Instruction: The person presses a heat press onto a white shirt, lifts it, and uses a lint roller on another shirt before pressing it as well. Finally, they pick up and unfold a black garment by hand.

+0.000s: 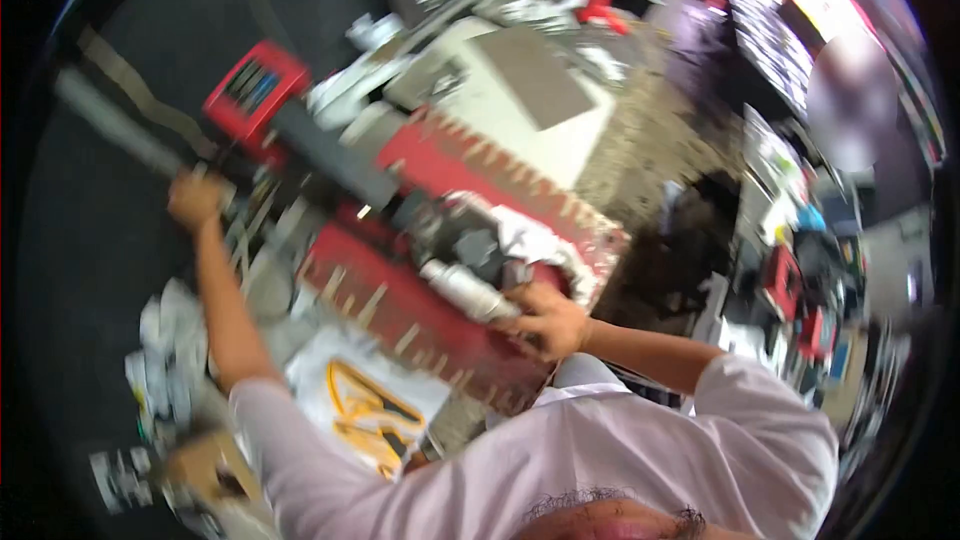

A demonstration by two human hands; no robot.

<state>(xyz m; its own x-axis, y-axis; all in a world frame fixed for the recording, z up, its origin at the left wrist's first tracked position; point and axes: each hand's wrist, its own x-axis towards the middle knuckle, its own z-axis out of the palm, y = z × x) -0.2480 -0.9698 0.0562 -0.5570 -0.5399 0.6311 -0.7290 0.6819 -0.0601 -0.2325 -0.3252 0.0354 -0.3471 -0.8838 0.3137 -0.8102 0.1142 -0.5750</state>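
Observation:
A machine with a red control box and a long grey arm stands over a red notched base. Near the front of that arm is a dark round head. A white-wrapped handle sticks out from it, and my right hand is closed around its near end. My left hand reaches out to the far left beside the machine. Its fingers look curled at the end of a pale grey bar; blur hides what they grip.
A white board with a grey-brown sheet lies behind the base. White fabric with a yellow-and-black print hangs in front. A cardboard box stands at lower left. Cluttered shelves and a person are at the right.

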